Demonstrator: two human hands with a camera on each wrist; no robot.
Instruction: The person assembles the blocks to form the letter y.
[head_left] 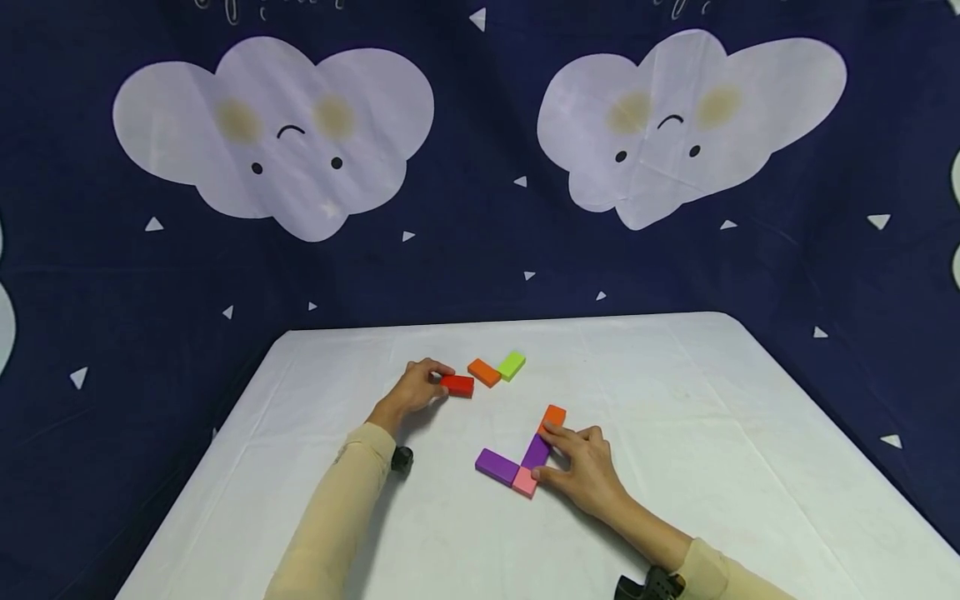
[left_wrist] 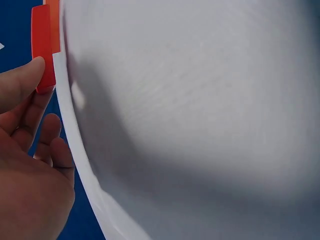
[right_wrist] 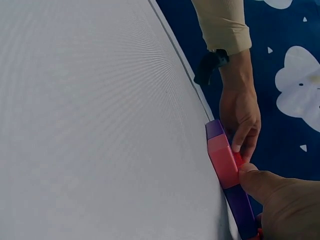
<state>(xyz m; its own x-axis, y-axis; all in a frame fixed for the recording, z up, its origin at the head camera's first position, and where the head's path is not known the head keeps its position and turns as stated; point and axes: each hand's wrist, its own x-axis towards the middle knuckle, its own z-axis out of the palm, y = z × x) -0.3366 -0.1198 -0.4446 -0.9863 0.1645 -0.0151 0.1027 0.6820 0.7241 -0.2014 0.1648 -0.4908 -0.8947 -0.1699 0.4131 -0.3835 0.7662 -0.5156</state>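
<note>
At the back left of the white table, my left hand [head_left: 415,387] pinches a red block [head_left: 459,386] between thumb and fingers. Just right of it, an orange block [head_left: 484,372] touches a lime green block [head_left: 512,366] at one end. Closer to me lies a bent row of blocks: a purple block [head_left: 497,467], a pink block [head_left: 524,482], a second purple block [head_left: 536,452] and another orange block [head_left: 553,416]. My right hand [head_left: 588,472] holds the second purple block, its thumb by the pink joint and a fingertip by the orange one. In the right wrist view, the thumb partly covers the row.
The white cloth-covered table [head_left: 675,392] has rounded far corners. Behind it hangs a dark blue backdrop [head_left: 480,275] with clouds and small triangles. A black wrist device [head_left: 402,460] sits on the left wrist and another [head_left: 649,585] on the right.
</note>
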